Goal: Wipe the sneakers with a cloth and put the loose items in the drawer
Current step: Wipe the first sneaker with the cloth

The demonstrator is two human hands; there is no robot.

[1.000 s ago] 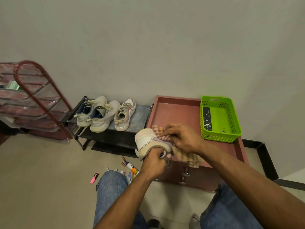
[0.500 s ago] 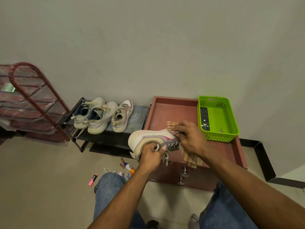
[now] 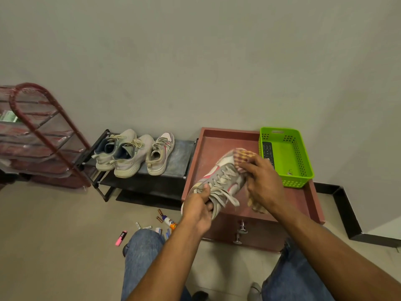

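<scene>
We saw left hand [image 3: 198, 210] clamped on sneaker [image 3: 219, 181] heel, right hand [image 3: 263, 183] gripped checked cloth [image 3: 244, 156] against toe.

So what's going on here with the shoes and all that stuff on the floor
A person is wiping a sneaker over the red cabinet. The left hand grips its heel end while the right hand presses a checked cloth against its side. Three more sneakers sit on the low rack. Markers, a glue bottle and other loose items lie on the floor, not yet put away. The drawer is closed.
</scene>
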